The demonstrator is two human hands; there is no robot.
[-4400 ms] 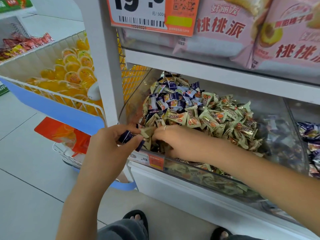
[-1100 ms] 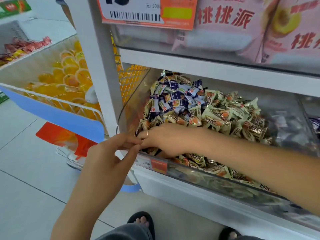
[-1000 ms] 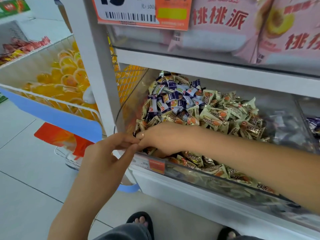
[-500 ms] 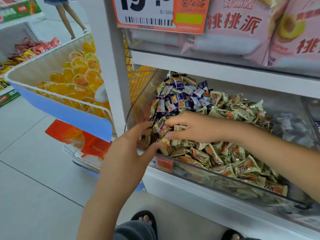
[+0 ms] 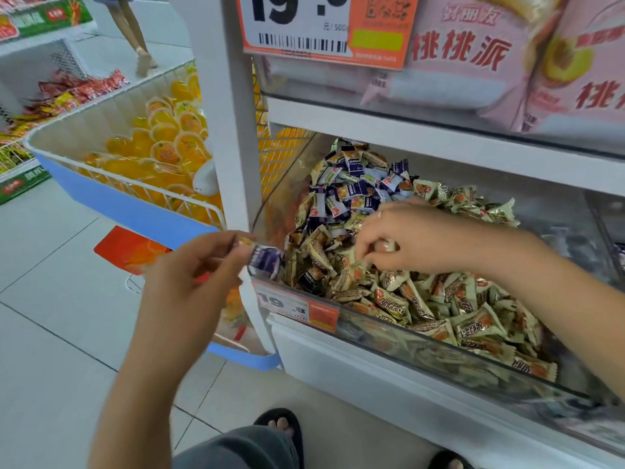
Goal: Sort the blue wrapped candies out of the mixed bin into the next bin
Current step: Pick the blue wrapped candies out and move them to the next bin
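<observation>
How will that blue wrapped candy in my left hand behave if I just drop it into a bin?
The blue candy is probably very light: the left hand pinches it with fingertips alone. Its crinkly wrapper looks glossy, so it may slip. Flat and pillow-shaped like those heaped in the bin, it should settle rather than roll.

Bare forearms; ring [image 5: 379, 214] on right hand; grey trousers [image 5: 236, 450]; black sandals [image 5: 280, 422].

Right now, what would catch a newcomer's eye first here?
The heaped mixed bin of cream and blue wrapped candies, centre, with the right hand digging into it. At its near-left corner the left hand pinches a blue candy. Further left, a wire basket of bright orange jelly cups.
</observation>
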